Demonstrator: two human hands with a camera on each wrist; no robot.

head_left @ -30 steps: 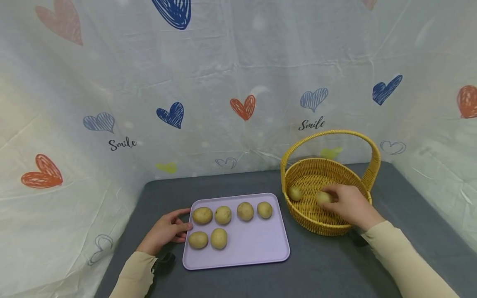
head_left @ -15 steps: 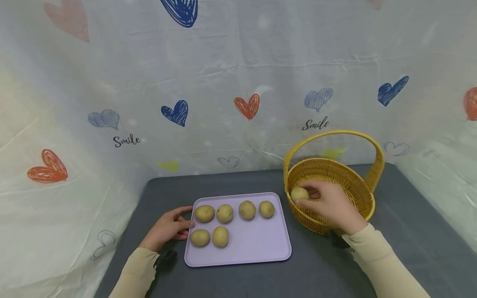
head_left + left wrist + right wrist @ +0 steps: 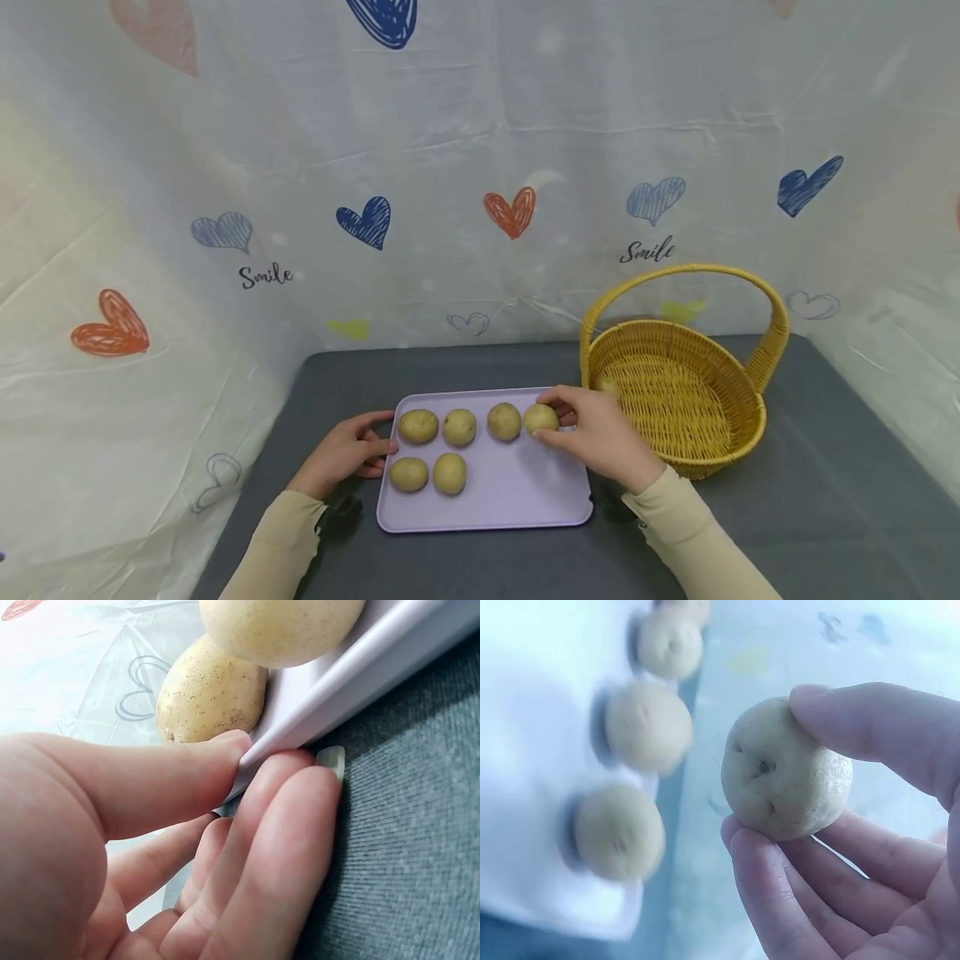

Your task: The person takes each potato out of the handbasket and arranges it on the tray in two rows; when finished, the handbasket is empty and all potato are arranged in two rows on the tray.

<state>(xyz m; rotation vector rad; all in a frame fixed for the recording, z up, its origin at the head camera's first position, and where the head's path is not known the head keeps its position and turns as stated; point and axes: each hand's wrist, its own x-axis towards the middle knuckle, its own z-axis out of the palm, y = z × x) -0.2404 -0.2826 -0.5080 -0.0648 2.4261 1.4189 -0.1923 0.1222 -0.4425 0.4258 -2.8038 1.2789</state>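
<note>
Grey table (image 3: 825, 500) carries everything, with a heart-printed sheet (image 3: 480, 125) hung behind it. Yellow wicker basket (image 3: 750, 433) stands far right and looks almost emptied: one pale lump (image 3: 606, 385) low against its left wall is probably a potato, though the head view is too soft to be sure. The lilac tray (image 3: 510, 500) lies just left of the basket, near the table's middle.

The left hand (image 3: 345, 454) pinches the tray's left rim, thumb on top and fingers against the edge. The right hand (image 3: 600, 437) hangs over the tray's far right corner, thumb and fingers clasped round a held potato (image 3: 784, 776) that has not yet touched down.

Six potatoes (image 3: 459, 427) already lie on the tray, four in the far row and two in the near row. By my judgement the work is well advanced: this one needs setting down, and perhaps one more is left in the basket.
</note>
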